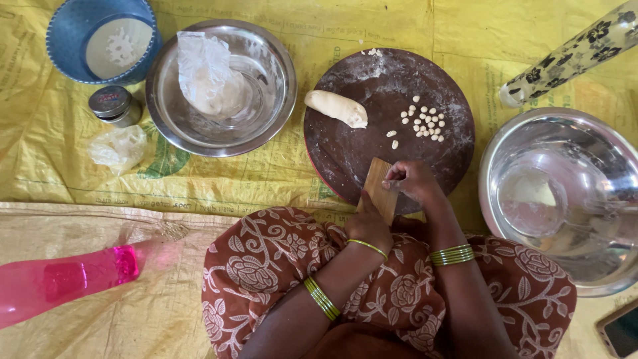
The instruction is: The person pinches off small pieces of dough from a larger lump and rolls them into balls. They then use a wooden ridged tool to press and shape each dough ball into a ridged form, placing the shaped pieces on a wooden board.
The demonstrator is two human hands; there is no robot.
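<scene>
- The right hand [413, 181] has its fingers [397, 174] curled narrow, pinched against the top edge of a small flat rectangular wooden board [377, 188]; whether a bit of dough sits under the fingertips cannot be told.
- The left hand [369, 226] grips the lower end of that board, closed around it and keeping it tilted against the near rim of the plate.
- The round dark brown wooden plate dusted with flour [352, 156] lies on the floor in front of the knees. At its 10 o'clock lies a pale oblong log of dough [335, 108]; at its 2 o'clock is a cluster of tiny pale dough pellets [425, 123], with two more stray ones near the centre.
- At 9 o'clock from the plate stands a round steel bowl [272, 60] holding a crumpled clear plastic bag with white flour [206, 73].
- At 3 o'clock a large steel bowl [505, 149] holds a smaller steel bowl [531, 199] with a little white flour inside.
- Further toward 10 o'clock sit a blue round basket [66, 23] and a small lidded metal tin [114, 105].
- All rests on a yellow woven plastic mat [266, 176].
</scene>
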